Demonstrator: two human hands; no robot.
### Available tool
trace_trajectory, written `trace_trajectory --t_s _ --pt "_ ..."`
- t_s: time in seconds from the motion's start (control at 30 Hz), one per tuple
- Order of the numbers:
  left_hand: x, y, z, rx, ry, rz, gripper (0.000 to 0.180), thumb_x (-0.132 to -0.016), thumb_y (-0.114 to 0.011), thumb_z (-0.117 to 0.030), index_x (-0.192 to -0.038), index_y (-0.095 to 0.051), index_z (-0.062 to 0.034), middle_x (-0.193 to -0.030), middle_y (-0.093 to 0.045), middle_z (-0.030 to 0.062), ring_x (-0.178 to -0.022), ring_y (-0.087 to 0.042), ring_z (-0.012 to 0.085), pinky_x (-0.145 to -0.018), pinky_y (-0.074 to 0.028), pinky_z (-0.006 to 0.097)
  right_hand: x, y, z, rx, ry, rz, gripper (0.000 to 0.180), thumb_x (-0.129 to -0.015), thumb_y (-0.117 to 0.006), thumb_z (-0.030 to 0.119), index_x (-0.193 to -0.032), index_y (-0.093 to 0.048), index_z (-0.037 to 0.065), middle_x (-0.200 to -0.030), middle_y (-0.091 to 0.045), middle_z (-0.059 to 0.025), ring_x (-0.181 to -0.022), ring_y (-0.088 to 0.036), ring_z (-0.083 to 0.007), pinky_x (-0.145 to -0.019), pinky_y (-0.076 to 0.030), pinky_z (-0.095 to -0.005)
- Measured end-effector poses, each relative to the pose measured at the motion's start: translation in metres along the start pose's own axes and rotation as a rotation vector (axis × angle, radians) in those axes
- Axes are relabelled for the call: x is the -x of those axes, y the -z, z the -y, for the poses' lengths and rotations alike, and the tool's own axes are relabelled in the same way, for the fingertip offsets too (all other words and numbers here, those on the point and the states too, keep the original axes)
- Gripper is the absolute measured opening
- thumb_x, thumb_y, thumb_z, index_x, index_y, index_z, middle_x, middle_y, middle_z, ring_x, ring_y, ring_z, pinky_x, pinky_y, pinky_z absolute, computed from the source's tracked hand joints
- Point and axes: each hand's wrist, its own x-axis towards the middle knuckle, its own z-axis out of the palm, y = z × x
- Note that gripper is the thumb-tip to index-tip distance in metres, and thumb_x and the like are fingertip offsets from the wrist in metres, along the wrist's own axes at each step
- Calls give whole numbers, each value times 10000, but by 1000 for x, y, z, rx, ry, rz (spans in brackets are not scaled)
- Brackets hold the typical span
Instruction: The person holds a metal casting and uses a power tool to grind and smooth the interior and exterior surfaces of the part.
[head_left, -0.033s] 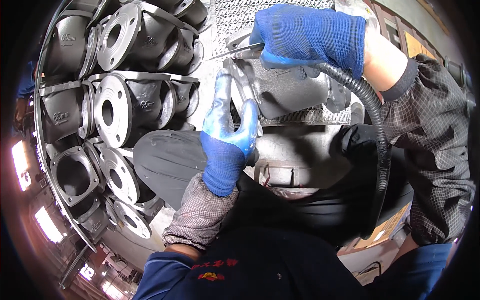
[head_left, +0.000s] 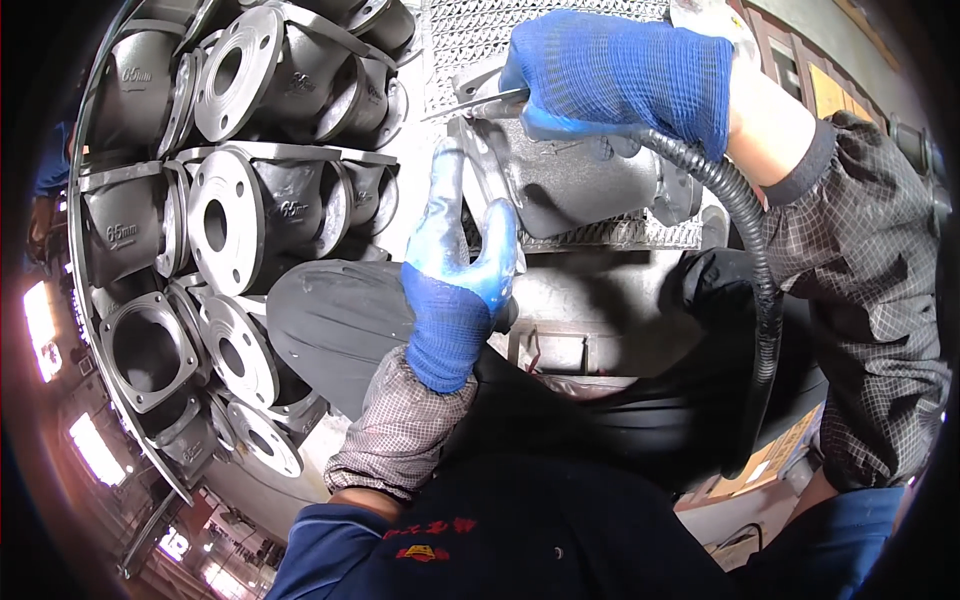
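My right arm comes in from the right side, elbow out wide and forearm angled up and inward, so that my right hand sits over the top of the work, knuckles up. My left arm rises from below, close to my body, with my left hand upright at the wrist and its fingers pointing away from me. My knees, in smooth dark trousers, are spread below the work.

The casting lies on its side on a pale metal mesh, its flange turned to the left. It is dull grey metal with a rounded body. More castings are stacked at my left, grey and flanged, with round bores and bolt holes. Both gloves are blue knit, the left one coated and scuffed pale over the fingers. My sleeves are checked cloth, gathered at the cuffs.

My right hand is closed firmly around a tool, whose thin, straight rod points left across the top of the flange; I cannot tell whether it touches. A black ribbed hose curves down from under that fist. My left hand is partly open, its straight fingers and raised thumb lightly grasping the flange's near edge between them.
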Motion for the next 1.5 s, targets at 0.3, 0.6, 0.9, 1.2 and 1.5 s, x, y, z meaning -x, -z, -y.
trace_trajectory --t_s 0.3,0.6,0.9,1.2,1.5 --pt "-3 5 -8 -64 -10 91 425 -809 -646 -42 -1187 -510 97 -1179 -570 228 -960 -620 218 -812 -502 291 14 -14 6 89 125 -197 321 -721 -561 103 -1013 -686 57 -752 -666 -159 -698 -665 -299 -705 -542 -383" --pt "-2 8 -9 234 186 73 495 -821 -618 -18 -1278 -451 76 -1293 -488 184 -1196 -470 235 -1002 -383 335 34 6 10 -302 -29 -116 391 -805 -580 237 -1059 -620 -57 -680 -613 -192 -602 -622 -238 -643 -515 -347" --pt "-6 8 0 -28 -97 72 506 -785 -667 -74 -1220 -476 101 -1209 -542 252 -1098 -564 362 -927 -451 374 22 10 7 -345 -19 -39 367 -811 -575 230 -1047 -638 -44 -695 -610 -210 -612 -617 -278 -657 -516 -355" --pt "-15 26 2 140 57 115 445 -841 -592 -80 -1233 -483 101 -1135 -586 236 -997 -610 272 -877 -476 359 46 9 14 -400 7 -202 317 -879 -542 127 -1159 -586 -15 -543 -579 -79 -407 -532 -99 -479 -495 -264" --pt "-118 58 35 140 -331 535 389 -738 -391 57 -1032 -644 32 -1073 -646 153 -1023 -600 227 -921 -461 297 117 1 25 -1079 -521 -320 506 -846 -551 233 -1257 -496 -58 -705 -635 -75 -510 -582 -105 -421 -420 -194"
